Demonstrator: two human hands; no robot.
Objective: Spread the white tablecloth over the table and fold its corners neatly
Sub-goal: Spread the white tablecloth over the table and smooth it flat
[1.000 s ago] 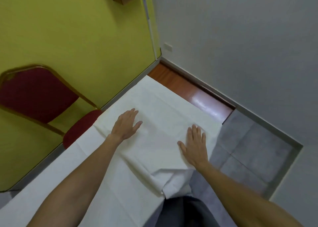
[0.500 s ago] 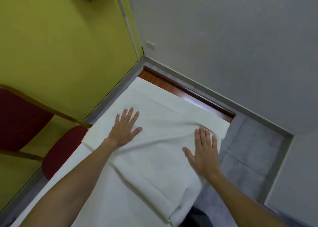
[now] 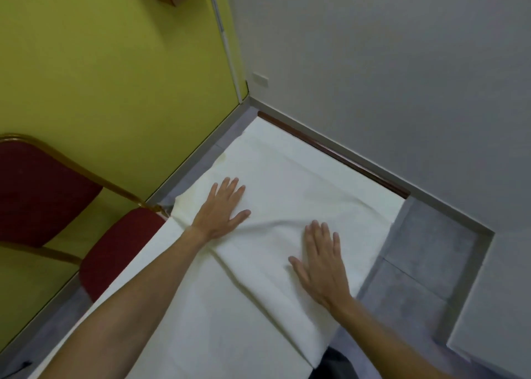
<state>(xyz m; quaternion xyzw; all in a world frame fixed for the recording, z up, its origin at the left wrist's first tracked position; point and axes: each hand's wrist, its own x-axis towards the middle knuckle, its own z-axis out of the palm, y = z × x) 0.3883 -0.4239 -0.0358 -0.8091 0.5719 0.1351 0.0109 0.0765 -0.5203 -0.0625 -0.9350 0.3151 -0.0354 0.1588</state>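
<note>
The white tablecloth (image 3: 287,177) covers the table almost to its far end, where only a thin strip of the brown table edge (image 3: 339,156) shows. My left hand (image 3: 221,206) lies flat on the cloth near its left side, fingers apart. My right hand (image 3: 321,260) lies flat near the right edge, fingers apart too. A raised fold runs across the cloth between and below the hands, down to the near right corner (image 3: 310,352).
A red padded chair (image 3: 46,194) with a gold frame stands at the left, its seat against the table. A yellow wall is at the left, a grey wall behind. Grey floor tiles (image 3: 425,255) lie to the right.
Both hands have slid the cloth toward the far end. The bare brown tabletop has shrunk from a wide band to a thin strip.
</note>
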